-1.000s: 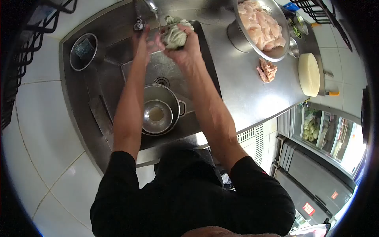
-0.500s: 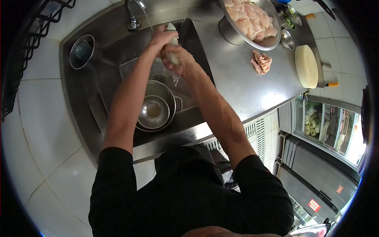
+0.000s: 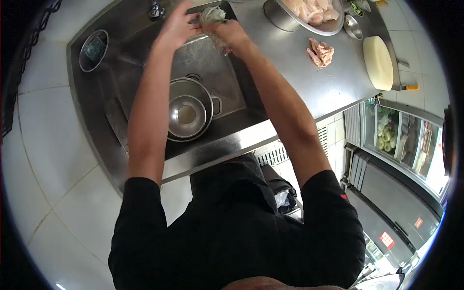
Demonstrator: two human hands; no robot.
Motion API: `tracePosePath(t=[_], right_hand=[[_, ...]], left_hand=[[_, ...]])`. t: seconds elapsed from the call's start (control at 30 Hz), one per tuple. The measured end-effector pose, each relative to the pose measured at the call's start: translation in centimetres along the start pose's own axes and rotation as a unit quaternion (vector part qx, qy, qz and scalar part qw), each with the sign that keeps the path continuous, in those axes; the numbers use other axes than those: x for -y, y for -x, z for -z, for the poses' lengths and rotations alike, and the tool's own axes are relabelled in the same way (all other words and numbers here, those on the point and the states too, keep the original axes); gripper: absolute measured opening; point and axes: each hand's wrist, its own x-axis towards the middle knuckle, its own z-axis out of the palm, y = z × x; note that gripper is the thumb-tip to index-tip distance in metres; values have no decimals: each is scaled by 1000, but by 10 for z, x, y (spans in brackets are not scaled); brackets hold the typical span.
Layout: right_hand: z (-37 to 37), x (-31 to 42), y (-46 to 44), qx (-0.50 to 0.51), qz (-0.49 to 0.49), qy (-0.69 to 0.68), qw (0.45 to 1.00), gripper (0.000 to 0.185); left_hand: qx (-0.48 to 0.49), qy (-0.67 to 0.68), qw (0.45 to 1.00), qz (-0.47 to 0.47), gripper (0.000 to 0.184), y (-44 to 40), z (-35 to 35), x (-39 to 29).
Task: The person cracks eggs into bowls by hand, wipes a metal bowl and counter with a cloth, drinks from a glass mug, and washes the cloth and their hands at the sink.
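Observation:
Over the far end of the steel sink (image 3: 212,67), my right hand (image 3: 231,36) is closed around a crumpled, whitish-green wet cloth (image 3: 212,15). The cloth bulges out above the fingers. My left hand (image 3: 178,28) is beside it on the left, fingers apart, the tips close to the cloth; whether they touch it I cannot tell. Below both hands, a metal pot (image 3: 209,99) stands in the sink with a smaller steel bowl (image 3: 183,129) inside it.
A small bowl (image 3: 102,42) with a greenish scouring pad (image 3: 94,49) sits at the sink's left. On the counter are a colander (image 3: 338,30) of pale raw meat (image 3: 316,12), a loose meat piece (image 3: 320,52), and a round cutting board (image 3: 378,63). The faucet (image 3: 156,11) is at the back.
My hands have moved apart and away from me; the left has let go of the cloth, which stays in my right. The view has shifted, and the water stream no longer shows.

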Motion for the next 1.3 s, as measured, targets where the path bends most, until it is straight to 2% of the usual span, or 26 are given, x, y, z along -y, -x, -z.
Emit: tracePosePath(t=[0.03, 0.07, 0.13, 0.2, 0.23, 0.27, 0.3, 0.37, 0.4, 0.43, 0.47, 0.5, 0.6, 0.67, 0.77, 0.87, 0.97, 1.0, 1.03, 1.07, 1.1, 1.13, 1.17, 1.2, 1.23, 1.3], right_hand=[[12, 5, 4, 79, -10, -198, 977, 48], [14, 25, 32, 175, -19, -397, 901, 41], [-12, 24, 55, 251, 28, -591, 766, 43], [-49, 28, 85, 287, 42, -705, 647, 47], [-66, 28, 97, 250, 42, -748, 613, 52], [-76, 29, 104, 183, 17, -755, 630, 52], [-75, 30, 111, 181, -12, -777, 603, 47], [-59, 30, 120, 256, 13, -734, 629, 37], [-52, 30, 120, 233, 1, -684, 692, 33], [-48, 29, 119, 206, -15, -631, 748, 29], [-45, 24, 111, 198, -27, -600, 775, 22], [-45, 19, 106, 150, -39, -534, 831, 21], [-50, 2, 89, 10, -79, -294, 952, 23], [-59, -12, 81, -77, -117, -100, 985, 27], [-70, -49, 77, -125, 24, 123, 984, 43], [-78, -47, 99, -165, -92, 152, 970, 61], [-77, -76, 104, -167, 22, 301, 938, 75], [-72, -70, 112, -171, 1, 249, 953, 60], [-63, -62, 121, -147, 1, 148, 978, 54], [-50, -51, 128, -123, 5, 47, 991, 48], [-35, -40, 137, -98, 9, -53, 994, 42], [-31, -28, 152, -30, -24, -281, 959, 38], [-29, -17, 163, 119, -6, -478, 870, 37], [-32, -6, 176, 261, 13, -643, 720, 36], [-40, 9, 195, 316, -6, -709, 630, 43], [-69, 23, 219, 395, 19, -788, 472, 45]], left_hand=[[-21, 59, 998, -21, 91, 22, -4, -11], [-9, 100, 993, -58, 95, 20, 9, 1], [181, 255, 945, -96, 91, 19, -1, 25], [365, 393, 834, -131, 88, 22, -19, 42], [453, 456, 753, -141, 87, 23, -30, 45], [441, 430, 763, -196, 79, 38, -46, 31], [395, 421, 791, -201, 68, 48, -45, 32], [314, 381, 854, -165, 38, 58, -37, 27], [283, 352, 884, -121, 21, 57, -30, 21], [223, 263, 934, -92, 19, 57, -32, 9], [161, 167, 971, -65, 18, 56, -34, -1], [95, 67, 992, -40, 17, 56, -39, -6], [8, -64, 997, -37, 9, 38, -38, 22], [-16, -166, 986, -16, 10, 21, -30, 47], [-74, -408, 909, -51, 15, 13, -27, 86], [-112, -625, 772, -16, 40, 5, -28, 111], [-144, -504, 852, 18, 72, 11, -28, 140], [-59, -371, 925, 48, 76, 17, -22, 132], [28, -228, 970, 80, 80, 25, -12, 118], [117, -79, 984, 108, 85, 36, -9, 95], [31, -53, 993, 98, 83, 104, -72, 23], [81, 92, 988, 96, 85, 113, -47, 15], [115, 79, 990, 21, 92, 127, -44, 7], [177, 157, 971, -20, 94, 128, -40, 12], [237, 234, 941, -61, 96, 131, -36, 16], [367, 273, 870, -187, 100, 157, -124, -2]])
